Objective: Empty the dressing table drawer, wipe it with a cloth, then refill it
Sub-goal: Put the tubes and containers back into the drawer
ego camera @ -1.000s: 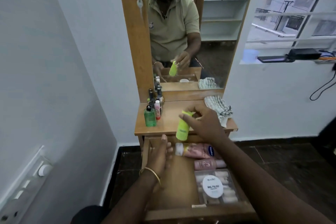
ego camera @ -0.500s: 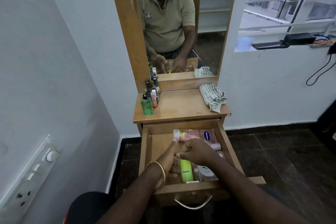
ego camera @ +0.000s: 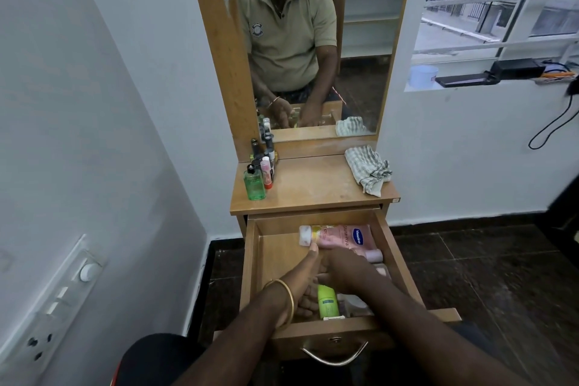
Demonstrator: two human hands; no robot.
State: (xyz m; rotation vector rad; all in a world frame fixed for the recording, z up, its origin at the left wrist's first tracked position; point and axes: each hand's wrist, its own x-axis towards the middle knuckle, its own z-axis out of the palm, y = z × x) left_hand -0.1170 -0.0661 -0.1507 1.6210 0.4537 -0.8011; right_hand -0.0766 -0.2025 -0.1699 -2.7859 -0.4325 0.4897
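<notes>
On the table top (ego camera: 313, 185), a checked cloth (ego camera: 368, 169) lies at the right edge and small bottles (ego camera: 260, 171) stand at the left. Below, the drawer (ego camera: 250, 263) is pulled out; its left half shows bare wood. A pink lotion bottle (ego camera: 338, 235) lies at its back. The left hand (ego camera: 305, 285) lies open beside a green tube (ego camera: 327, 302) near the front wall; whether the right hand (ego camera: 344, 269) grips it, I cannot tell.

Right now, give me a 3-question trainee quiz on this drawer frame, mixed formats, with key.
1. True or false: the checked cloth lies inside the open drawer.
2. Multiple choice: the lime-green bottle is (A) upright on the tabletop, (B) lying in the drawer near its front wall, (C) on the floor.
3. Fill in: the pink Vaseline lotion bottle lies along the drawer's ____ wall.

Key: 1 false, the cloth is on the tabletop's right side; 2 B, between the left hand and right hand; 3 back.
</notes>
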